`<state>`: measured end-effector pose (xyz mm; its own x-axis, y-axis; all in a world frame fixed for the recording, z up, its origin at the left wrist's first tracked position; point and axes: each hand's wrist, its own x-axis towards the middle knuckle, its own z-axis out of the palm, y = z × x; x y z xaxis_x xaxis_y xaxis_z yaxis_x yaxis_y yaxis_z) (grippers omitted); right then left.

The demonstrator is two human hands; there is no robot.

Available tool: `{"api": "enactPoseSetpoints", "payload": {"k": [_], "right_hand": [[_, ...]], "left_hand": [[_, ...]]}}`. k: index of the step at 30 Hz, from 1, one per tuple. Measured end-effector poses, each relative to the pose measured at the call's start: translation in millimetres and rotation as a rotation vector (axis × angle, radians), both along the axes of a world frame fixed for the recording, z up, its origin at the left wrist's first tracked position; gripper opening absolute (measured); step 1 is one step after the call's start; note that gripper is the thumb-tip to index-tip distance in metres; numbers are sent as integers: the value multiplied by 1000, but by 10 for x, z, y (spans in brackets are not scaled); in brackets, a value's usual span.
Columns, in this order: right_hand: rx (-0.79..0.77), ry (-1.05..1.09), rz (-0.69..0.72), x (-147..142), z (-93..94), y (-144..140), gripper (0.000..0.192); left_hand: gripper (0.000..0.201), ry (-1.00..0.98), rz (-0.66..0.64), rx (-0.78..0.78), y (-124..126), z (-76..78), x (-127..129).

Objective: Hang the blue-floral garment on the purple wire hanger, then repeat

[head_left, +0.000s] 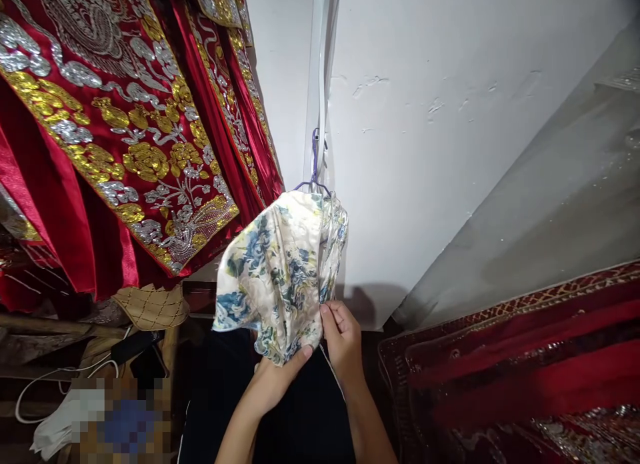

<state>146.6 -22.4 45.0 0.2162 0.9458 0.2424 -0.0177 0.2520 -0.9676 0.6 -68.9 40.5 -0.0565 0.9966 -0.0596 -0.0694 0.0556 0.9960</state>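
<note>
Cream floral cloth (280, 271) with blue blooms hangs bunched from a purple hanger (314, 174).

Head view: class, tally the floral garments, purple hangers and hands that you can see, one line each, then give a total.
Floral garment: 1
Purple hanger: 1
Hands: 2, left hand and right hand, both gripping the garment's lower edge
Total: 4

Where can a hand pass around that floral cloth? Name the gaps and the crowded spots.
Free: the bare white wall right of the floral cloth, above the red carpet. A dark gap lies under the cloth between the forearms. Crowded: left, where the red embroidered garments hang close, and below them the cluttered shelf. Left hand and right hand hold the hem.
</note>
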Motion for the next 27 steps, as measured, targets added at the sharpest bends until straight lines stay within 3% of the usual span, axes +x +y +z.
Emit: {"api": "enactPoseSetpoints", "payload": {"k": [3,6,9,11,12,14,18,23,27], "right_hand": [[22,3,-34,27,59,-13,29],[8,76,-156,0,22,-103,27],[25,37,-254,-31,-34,-188,27],[49,-8,-252,-51,-35,-211,26],[64,-27,-236,-66,-24,-215,25],[92,-50,-187,-108,9,-226,22],[91,-58,-115,-207,50,-277,17],[173,-116,-161,-162,108,-175,14],[388,-309,-173,-35,399,176,12]], "left_hand": [[58,-30,31,-72,67,-12,-6],[60,-4,280,-31,174,-102,-57],[70,146,599,174,212,-194,-60],[68,285,690,377,184,-186,-2],[64,345,665,465,166,-155,42],[52,403,478,551,146,-53,139],[17,332,140,512,211,187,260],[13,247,-6,496,257,319,220],[14,232,-52,384,160,303,105]]}}
